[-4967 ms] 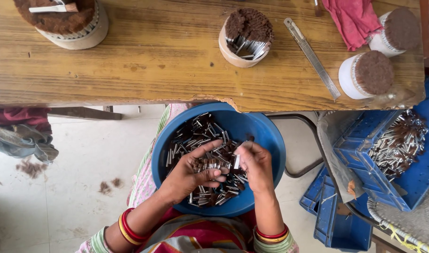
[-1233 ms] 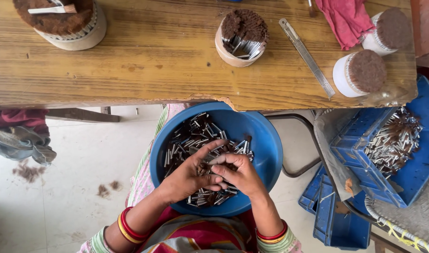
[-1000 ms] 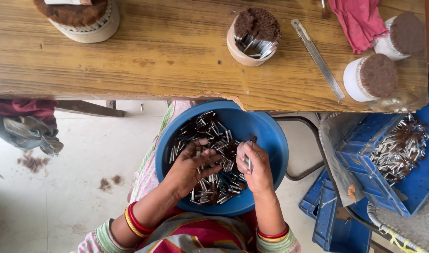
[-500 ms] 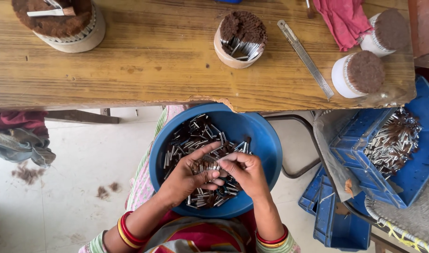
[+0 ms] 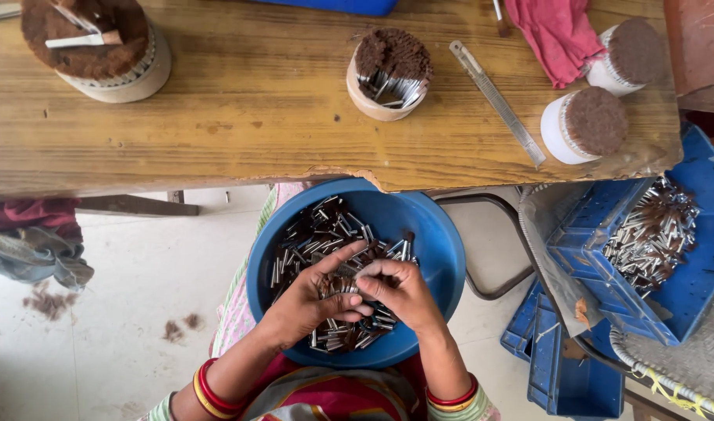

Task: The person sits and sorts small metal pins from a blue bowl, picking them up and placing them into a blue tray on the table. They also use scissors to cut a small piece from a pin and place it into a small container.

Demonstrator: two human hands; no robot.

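The wooden table [image 5: 255,101] fills the top of the view, and its chipped front edge overhangs the far rim of the blue basin [image 5: 442,242], which sits in the person's lap, low enough for both hands to work over it without touching the tabletop. Right of the basin, blue crates [image 5: 575,366] are stacked close, the top one heaped with more small metal tubes [image 5: 653,234], so that side is hemmed in. Left of the basin is open floor. Beyond the basin on the table stand a round cup [image 5: 388,74] of brown fibre and a steel ruler [image 5: 496,101].

Inside the basin lies a loose pile of small metal ferrules [image 5: 318,234], mostly toward its left and near side, with bare blue wall at the right. The left hand [image 5: 310,304] rests half-curled on the pile, fingers spread over the pieces. The right hand [image 5: 400,288] touches it, its fingertips pinched together on what looks like one ferrule, though the piece is mostly hidden.
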